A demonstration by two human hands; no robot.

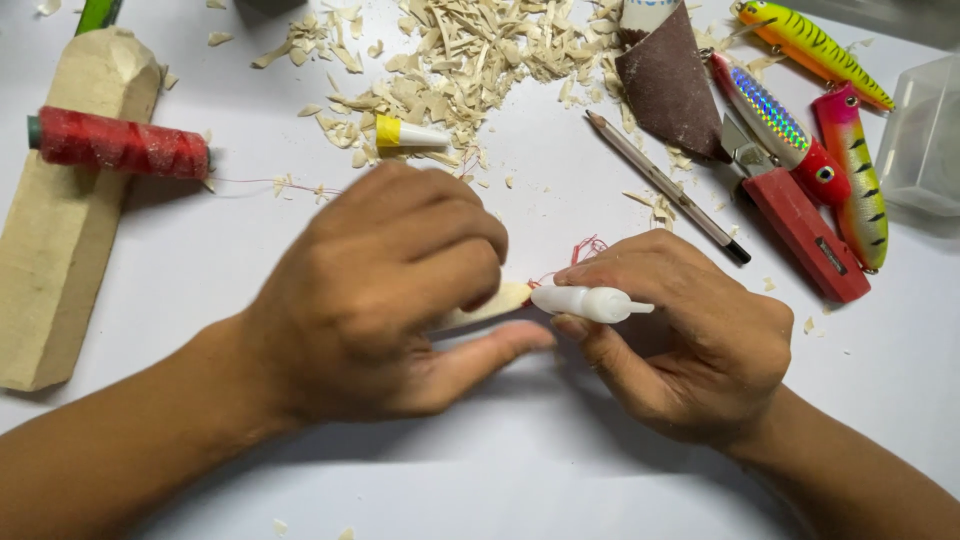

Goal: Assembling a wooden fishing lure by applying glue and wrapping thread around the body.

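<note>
My left hand (385, 290) is closed around a small pale carved wooden piece (490, 303), whose tip sticks out between thumb and fingers. My right hand (680, 335) grips a small white glue tube (585, 303), with one end right against the wooden tip. A bit of red thread (585, 248) is bunched just above where the two meet. Most of the wooden piece is hidden by my left fingers.
A red thread spool (120, 145) lies across a long wooden block (65, 210) at the left. Wood shavings (470, 50), a yellow-and-white cap (408, 133), a pencil (665, 185), sandpaper (670, 85), a red utility knife (800, 225), three painted fishing lures (850, 170) and a clear plastic box (925, 140) lie at the back and right.
</note>
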